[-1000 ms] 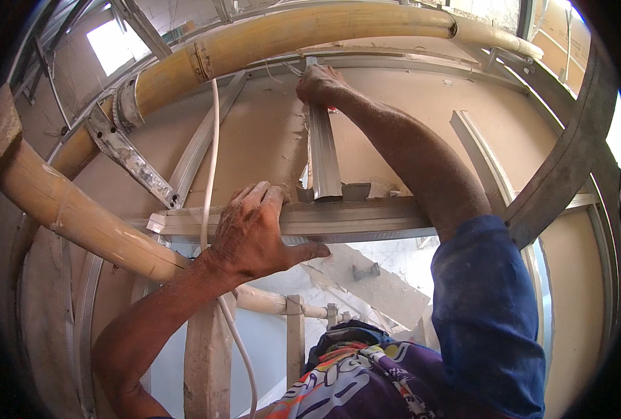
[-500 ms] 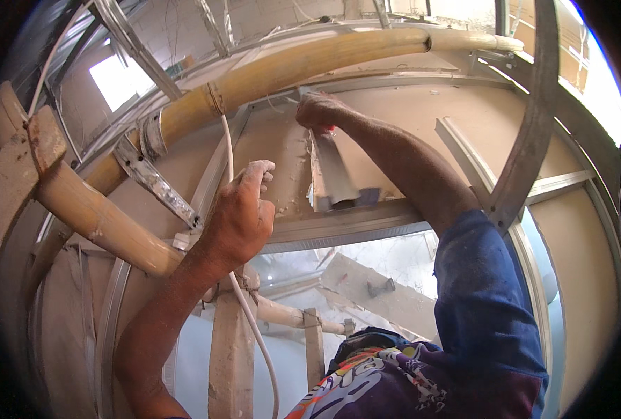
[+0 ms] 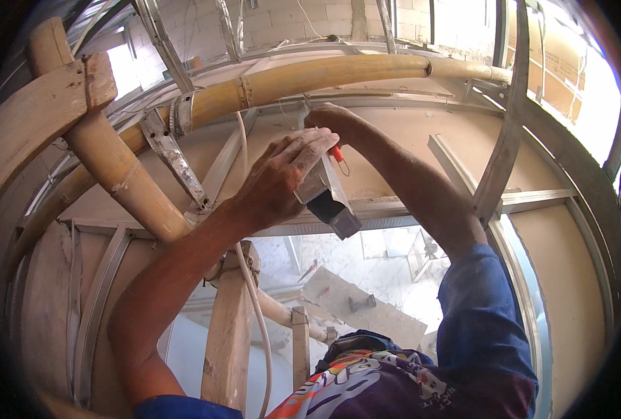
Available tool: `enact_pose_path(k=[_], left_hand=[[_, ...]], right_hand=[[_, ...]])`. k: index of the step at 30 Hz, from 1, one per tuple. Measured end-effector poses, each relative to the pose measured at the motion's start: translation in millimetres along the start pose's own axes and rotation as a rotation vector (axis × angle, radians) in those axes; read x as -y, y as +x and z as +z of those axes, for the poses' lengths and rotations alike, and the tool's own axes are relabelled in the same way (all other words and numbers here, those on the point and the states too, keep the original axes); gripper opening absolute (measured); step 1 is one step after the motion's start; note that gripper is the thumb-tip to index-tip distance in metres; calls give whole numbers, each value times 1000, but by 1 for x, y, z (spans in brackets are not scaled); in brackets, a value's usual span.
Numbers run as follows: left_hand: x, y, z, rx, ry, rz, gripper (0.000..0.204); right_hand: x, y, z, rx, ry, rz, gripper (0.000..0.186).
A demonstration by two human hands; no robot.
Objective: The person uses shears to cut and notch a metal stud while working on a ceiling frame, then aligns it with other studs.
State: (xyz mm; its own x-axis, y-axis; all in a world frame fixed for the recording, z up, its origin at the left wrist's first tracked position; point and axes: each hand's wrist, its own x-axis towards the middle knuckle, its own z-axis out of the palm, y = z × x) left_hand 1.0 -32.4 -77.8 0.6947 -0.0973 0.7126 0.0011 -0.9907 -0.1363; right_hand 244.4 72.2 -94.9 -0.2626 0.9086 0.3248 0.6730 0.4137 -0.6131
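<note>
My left hand (image 3: 277, 176) is closed around a short grey metal channel (image 3: 315, 188), fingers along its upper part. The channel's open end, dark inside, points down toward me, over the edge of the opening. Behind the left fingertips, my right hand (image 3: 326, 116) is bent down at the wrist, its fingers mostly hidden. A red-handled tool (image 3: 335, 153) with a small wire loop sticks out beside it and appears to be in its grip; its working end is hidden.
A thick bamboo pole (image 3: 310, 75) crosses beyond my hands. To the left are a wooden beam (image 3: 45, 115) and a perforated metal bracket (image 3: 174, 157). A white cable (image 3: 254, 314) hangs near my left arm. A curved metal strip (image 3: 509, 133) stands right; an opening shows the floor (image 3: 387, 251) below.
My left hand has moved up and right from beside the channel and now grips it. The channel's lower end is tilted up toward me. My right hand stays near the same place.
</note>
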Motion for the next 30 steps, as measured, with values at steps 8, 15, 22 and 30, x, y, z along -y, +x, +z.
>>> enact_pose_path(k=[8,15,22,30], left_hand=[[6,21,2,-75,-325,-29,21],[-8,30,-29,-111,-432,-78,15],[-23,51,-75,-324,-33,37,21],[-30,66,-99,-689,-278,-296,12]], right_hand=[[58,-66,-7,-223,506,200,26],[155,-195,-10,-546,258,260,40],[171,-288,69,-377,1183,-308,70],[90,-363,196,47,1522,537,64]])
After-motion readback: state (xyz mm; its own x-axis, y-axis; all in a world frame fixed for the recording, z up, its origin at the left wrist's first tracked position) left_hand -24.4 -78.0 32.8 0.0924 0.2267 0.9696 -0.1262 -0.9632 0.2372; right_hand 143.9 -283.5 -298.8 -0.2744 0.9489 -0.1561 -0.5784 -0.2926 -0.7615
